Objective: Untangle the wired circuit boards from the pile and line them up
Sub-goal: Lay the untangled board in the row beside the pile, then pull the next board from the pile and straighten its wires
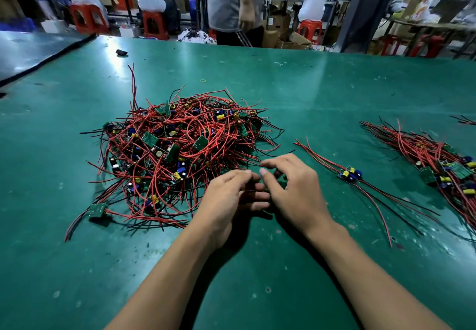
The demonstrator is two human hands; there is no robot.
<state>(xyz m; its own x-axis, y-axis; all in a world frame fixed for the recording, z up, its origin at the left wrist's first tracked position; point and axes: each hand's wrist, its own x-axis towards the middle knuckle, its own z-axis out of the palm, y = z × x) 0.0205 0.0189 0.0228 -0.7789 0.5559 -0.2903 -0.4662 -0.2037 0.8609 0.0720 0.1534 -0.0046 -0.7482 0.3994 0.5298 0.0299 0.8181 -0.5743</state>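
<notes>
A tangled pile of small green circuit boards (pixel 180 147) with red and black wires lies left of centre on the green table (pixel 322 92). My left hand (pixel 229 198) and my right hand (pixel 293 190) meet at the pile's near right edge, fingers curled. A thin black wire (pixel 253 190) runs between them; my left hand pinches it. My right thumb and forefinger close on a wire end coming out of the pile. To the right lies a small straightened group of boards (pixel 350 174). Farther right lies a larger lined-up bundle (pixel 443 167).
A small black object (pixel 121 52) and a yellow rubber band (pixel 203 80) lie on the far part of the table. A person (pixel 235 5) stands at the far edge. Behind are seated workers, red stools and cardboard boxes.
</notes>
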